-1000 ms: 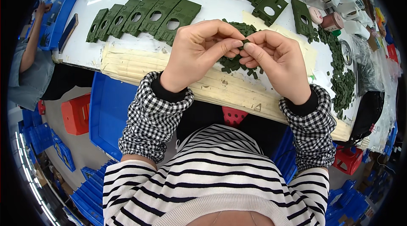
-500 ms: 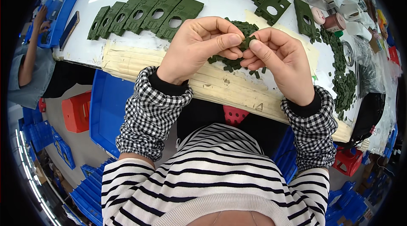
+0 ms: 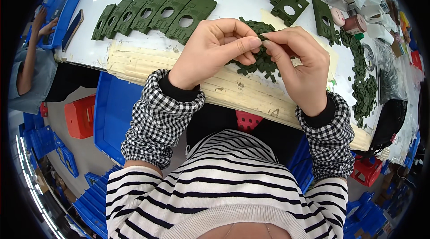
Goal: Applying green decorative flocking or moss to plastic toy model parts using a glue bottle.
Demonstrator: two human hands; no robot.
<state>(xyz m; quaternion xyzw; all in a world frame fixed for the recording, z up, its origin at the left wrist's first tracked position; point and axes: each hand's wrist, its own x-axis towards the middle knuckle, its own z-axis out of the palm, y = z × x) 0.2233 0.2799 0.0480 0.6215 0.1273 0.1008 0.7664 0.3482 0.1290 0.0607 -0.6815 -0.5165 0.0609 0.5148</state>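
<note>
Over the near edge of the table, my left hand and my right hand meet fingertip to fingertip. Between them is a small dark green plastic piece, pinched by thumb and fingers from both sides and mostly hidden. Just beneath lies a loose heap of similar small green pieces. To the left of my hands, several flat green plates with round holes overlap in a row; the largest plate is closest to my left hand.
Further green plates lie at the back, and a single plate at the right. Small green pieces trail down the table's right side, near jars and plastic bags. A blue bin stands below the table. At far left is another person's arm.
My right fingers have uncurled somewhat and shifted upward, now pinching at the piece's upper side. My left fingertips have moved slightly right. Less of the piece shows.
</note>
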